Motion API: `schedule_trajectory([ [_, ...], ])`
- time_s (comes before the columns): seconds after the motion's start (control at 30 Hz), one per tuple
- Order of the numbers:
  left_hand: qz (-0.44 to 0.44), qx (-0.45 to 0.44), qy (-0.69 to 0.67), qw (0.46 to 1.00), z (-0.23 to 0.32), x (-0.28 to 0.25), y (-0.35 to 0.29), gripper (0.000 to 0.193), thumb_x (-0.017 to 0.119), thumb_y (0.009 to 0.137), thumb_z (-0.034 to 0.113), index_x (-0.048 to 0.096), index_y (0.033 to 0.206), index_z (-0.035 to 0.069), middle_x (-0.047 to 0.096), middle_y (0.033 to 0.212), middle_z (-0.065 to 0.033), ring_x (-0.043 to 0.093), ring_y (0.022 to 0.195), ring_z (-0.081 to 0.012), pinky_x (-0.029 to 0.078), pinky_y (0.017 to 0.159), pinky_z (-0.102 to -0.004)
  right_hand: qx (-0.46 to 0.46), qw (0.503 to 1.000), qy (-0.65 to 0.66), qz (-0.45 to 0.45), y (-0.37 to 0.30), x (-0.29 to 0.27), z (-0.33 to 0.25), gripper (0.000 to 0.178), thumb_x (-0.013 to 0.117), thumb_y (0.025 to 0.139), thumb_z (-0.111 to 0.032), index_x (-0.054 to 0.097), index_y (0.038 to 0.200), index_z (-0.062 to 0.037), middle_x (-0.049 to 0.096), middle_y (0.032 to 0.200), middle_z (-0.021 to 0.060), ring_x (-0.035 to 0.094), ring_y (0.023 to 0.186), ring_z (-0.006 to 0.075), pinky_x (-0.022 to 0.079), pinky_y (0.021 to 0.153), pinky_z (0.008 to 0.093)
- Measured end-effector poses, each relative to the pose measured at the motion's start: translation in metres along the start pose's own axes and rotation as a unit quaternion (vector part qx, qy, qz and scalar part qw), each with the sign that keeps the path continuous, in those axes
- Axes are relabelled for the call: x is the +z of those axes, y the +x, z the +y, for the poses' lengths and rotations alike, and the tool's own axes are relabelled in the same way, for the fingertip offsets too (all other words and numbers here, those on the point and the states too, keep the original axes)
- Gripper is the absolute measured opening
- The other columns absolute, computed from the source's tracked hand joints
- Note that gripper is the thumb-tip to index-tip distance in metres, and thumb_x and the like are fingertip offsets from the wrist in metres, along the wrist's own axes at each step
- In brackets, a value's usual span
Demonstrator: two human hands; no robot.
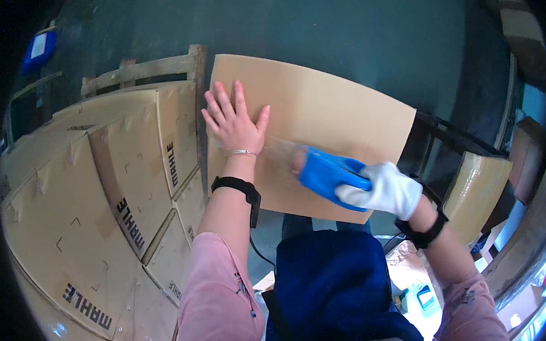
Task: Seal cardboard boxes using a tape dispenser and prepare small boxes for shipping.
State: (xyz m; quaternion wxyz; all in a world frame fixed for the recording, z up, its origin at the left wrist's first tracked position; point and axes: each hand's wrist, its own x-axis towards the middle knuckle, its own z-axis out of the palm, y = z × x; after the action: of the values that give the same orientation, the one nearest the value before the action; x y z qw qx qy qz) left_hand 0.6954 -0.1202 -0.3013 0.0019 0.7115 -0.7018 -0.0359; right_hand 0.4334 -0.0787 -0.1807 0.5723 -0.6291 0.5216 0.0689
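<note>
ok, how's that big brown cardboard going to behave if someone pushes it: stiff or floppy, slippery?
Probably stiff: the cardboard looks flat beneath the spread left hand, with no visible creases. Likely not very slippery, since its face looks mostly matt. Weight is hard to call: its depth doesn't show.

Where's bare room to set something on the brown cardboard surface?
The brown cardboard surface is free right of the ungloved left hand and beyond the blurred blue handheld tool. Crowded: its near right part, under the tool and white-gloved right hand.
</note>
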Motion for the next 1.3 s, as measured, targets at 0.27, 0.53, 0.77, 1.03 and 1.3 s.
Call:
schedule_trajectory([
  [0.27,0.019,0.013,0.026,0.999,-0.002,0.003,0.002,0.071,0.042,0.082,0.054,0.022,0.138,0.015,0.010,0.144,-0.0160,0.008,0.132,-0.0359,0.008,0.104,-0.0515,0.080,0.992,-0.060,0.071,-0.069,-0.017,0.073,0.053,0.060,0.074,-0.046,0.054,0.050,0.0009,0.046,0.044,0.0193,0.051,0.044,0.0330,0.041,0.044,0.0375],
  [0.53,-0.038,0.033,0.024,0.998,0.069,0.009,-0.030,0.071,0.047,0.082,0.045,0.021,0.137,0.007,0.012,0.143,-0.0179,0.010,0.131,-0.0384,0.009,0.104,-0.0530,0.051,0.990,-0.108,0.077,-0.074,-0.018,0.077,0.054,0.057,0.072,-0.054,0.058,0.053,-0.0045,0.049,0.044,0.0140,0.051,0.041,0.0303,0.042,0.043,0.0366],
  [0.77,-0.043,0.084,-0.038,0.995,0.158,0.010,-0.061,0.070,0.044,0.082,0.047,0.025,0.136,0.006,0.013,0.143,-0.0164,0.008,0.132,-0.0354,0.005,0.104,-0.0529,0.024,0.984,-0.158,0.074,-0.076,-0.012,0.090,0.056,0.052,0.072,-0.060,0.062,0.057,-0.0067,0.053,0.048,0.0135,0.057,0.048,0.0291,0.045,0.047,0.0357],
  [1.03,-0.056,0.079,-0.040,0.995,0.157,0.010,-0.064,0.069,0.041,0.084,0.045,0.019,0.138,0.007,0.009,0.145,-0.0138,0.005,0.133,-0.0336,0.002,0.105,-0.0497,0.128,0.984,-0.103,0.067,-0.141,-0.062,0.072,0.045,0.065,0.067,-0.043,0.059,0.054,-0.0012,0.052,0.048,0.0158,0.055,0.045,0.0290,0.045,0.047,0.0334],
  [1.3,-0.048,0.085,-0.052,0.994,0.151,0.011,-0.067,0.068,0.041,0.084,0.043,0.021,0.137,0.007,0.011,0.145,-0.0135,0.005,0.133,-0.0340,0.003,0.105,-0.0499,0.170,0.970,-0.175,0.003,-0.199,-0.096,0.047,0.040,0.064,0.069,-0.039,0.061,0.059,-0.0003,0.056,0.052,0.0138,0.058,0.047,0.0273,0.047,0.049,0.0311],
])
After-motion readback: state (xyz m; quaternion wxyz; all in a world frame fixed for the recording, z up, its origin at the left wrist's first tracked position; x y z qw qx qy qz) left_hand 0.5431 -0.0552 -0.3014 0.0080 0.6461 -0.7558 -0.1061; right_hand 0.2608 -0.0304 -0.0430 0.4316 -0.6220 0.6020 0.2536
